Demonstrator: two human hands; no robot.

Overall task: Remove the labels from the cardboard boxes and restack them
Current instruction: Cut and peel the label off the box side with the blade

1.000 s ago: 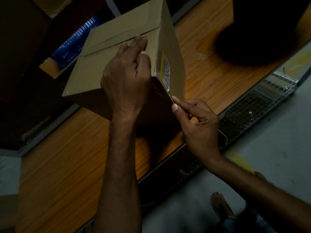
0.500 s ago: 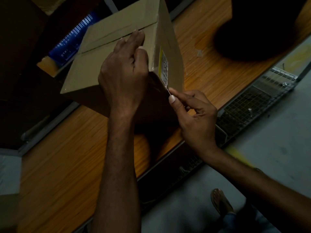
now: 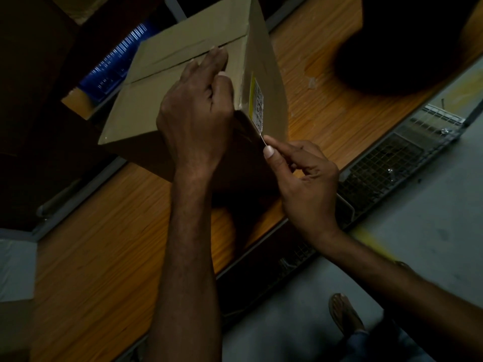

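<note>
One cardboard box (image 3: 183, 82) stands on a wooden table (image 3: 104, 257), tipped so that its taped top face turns toward the camera and its lower near side is in shadow. A white label (image 3: 257, 105) with a yellow strip along one edge and dark print is stuck on the box's right-hand side face, just beside the near vertical edge. Left hand (image 3: 194, 121): lying on the top face at the near right corner, fingers bent and bearing down on the cardboard, fingertips reaching the flap seam, thumb tucked against the edge next to the label; it holds the box steady. Right hand (image 3: 305, 178): below and to the right of that corner, thumb and forefinger closed in a pinch on the label's lower corner, which stands lifted off the cardboard as a thin pale sliver; remaining fingers curled into the palm. The rest of the label lies flat on the box. A wire mesh panel (image 3: 379, 163) runs along the table's near edge.
</note>
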